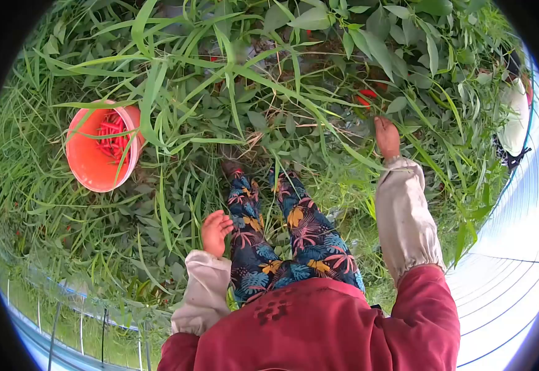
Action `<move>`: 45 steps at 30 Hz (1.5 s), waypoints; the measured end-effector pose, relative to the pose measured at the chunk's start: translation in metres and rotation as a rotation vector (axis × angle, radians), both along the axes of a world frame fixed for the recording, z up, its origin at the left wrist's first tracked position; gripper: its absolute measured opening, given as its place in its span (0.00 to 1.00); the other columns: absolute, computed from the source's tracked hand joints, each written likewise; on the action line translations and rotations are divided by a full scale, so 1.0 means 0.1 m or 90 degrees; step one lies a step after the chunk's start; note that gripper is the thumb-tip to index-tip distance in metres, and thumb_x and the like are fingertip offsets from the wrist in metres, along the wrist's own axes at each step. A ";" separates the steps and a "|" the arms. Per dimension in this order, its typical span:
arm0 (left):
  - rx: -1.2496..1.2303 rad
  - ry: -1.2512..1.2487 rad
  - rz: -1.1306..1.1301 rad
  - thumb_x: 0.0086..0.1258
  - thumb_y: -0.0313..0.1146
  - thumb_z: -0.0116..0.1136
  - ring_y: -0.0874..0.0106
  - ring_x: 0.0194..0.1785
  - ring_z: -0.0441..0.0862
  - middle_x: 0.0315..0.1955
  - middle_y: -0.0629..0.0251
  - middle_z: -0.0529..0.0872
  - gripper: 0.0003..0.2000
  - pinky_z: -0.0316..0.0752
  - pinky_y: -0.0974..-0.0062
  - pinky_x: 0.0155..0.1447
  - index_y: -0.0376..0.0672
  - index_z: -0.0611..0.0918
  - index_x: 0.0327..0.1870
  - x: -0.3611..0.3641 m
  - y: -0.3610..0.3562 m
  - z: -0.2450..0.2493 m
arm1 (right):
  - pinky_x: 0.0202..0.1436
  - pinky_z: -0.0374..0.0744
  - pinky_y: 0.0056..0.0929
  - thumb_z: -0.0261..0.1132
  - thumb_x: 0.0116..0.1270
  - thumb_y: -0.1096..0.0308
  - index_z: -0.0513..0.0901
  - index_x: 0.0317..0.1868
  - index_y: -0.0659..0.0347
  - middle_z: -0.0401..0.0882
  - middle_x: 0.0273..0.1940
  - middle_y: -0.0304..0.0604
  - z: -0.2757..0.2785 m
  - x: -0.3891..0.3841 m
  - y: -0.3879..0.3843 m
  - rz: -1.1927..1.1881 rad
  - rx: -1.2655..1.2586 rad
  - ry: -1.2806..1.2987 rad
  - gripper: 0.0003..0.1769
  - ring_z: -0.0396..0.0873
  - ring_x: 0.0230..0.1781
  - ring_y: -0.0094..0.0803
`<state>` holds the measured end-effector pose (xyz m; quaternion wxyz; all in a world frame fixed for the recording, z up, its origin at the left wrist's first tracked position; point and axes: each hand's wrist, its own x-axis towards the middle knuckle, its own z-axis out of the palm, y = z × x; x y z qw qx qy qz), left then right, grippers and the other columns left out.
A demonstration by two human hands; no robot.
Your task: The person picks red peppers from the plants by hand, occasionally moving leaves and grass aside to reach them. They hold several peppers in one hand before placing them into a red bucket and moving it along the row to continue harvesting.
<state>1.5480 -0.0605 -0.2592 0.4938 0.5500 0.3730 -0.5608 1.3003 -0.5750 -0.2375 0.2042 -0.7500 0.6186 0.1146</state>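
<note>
My right hand (387, 137) reaches into the plants at right of centre, its back toward me. Its fingertips point down and away, and their grip is hidden. Just beyond it, red chili peppers (367, 94) hang among the leaves, apart from the hand as far as I can see. My left hand (217, 233) is raised beside my left leg, fingers loosely bent and apart, with nothing in it. Off to the left, a red-orange bucket (86, 162) stands tilted in the grass. Picked red chilies (113, 135) lie inside it, with grass blades crossing its rim.
Dense grass (158, 105) and leafy plants surround my legs in patterned trousers (294, 216). A whitish sack-like thing (514, 117) is at the far right, near a pale ribbed plastic sheet (504, 297). Thin posts (103, 334) line the lower left.
</note>
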 end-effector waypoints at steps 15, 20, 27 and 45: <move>-0.023 0.019 -0.094 0.71 0.29 0.56 0.66 0.38 0.84 0.37 0.61 0.84 0.09 0.81 0.69 0.40 0.40 0.79 0.50 -0.33 -0.98 0.15 | 0.41 0.77 0.26 0.57 0.73 0.58 0.82 0.49 0.61 0.80 0.37 0.35 -0.38 -0.23 -0.20 -0.856 0.215 -0.702 0.16 0.76 0.37 0.31; -0.014 0.013 -0.124 0.72 0.27 0.53 0.66 0.38 0.84 0.37 0.59 0.84 0.09 0.82 0.69 0.40 0.40 0.79 0.50 -0.36 -1.05 0.23 | 0.43 0.78 0.25 0.62 0.71 0.61 0.80 0.51 0.57 0.81 0.39 0.34 -0.71 -0.43 -0.20 -0.759 0.272 -0.714 0.13 0.76 0.39 0.30; 0.044 0.001 -0.142 0.71 0.27 0.54 0.67 0.37 0.84 0.37 0.60 0.85 0.09 0.82 0.70 0.39 0.41 0.80 0.50 -0.32 -0.88 0.18 | 0.35 0.76 0.29 0.70 0.62 0.63 0.81 0.44 0.58 0.78 0.39 0.36 -0.69 -0.24 -0.42 -0.583 0.096 -0.463 0.12 0.73 0.33 0.27; 0.006 -0.039 -0.150 0.71 0.26 0.54 0.72 0.36 0.83 0.36 0.65 0.84 0.08 0.79 0.74 0.39 0.41 0.80 0.49 -0.29 -1.16 0.31 | 0.47 0.76 0.48 0.63 0.63 0.56 0.83 0.43 0.60 0.82 0.39 0.56 -0.10 -0.47 -0.38 0.240 -0.269 0.097 0.16 0.79 0.40 0.55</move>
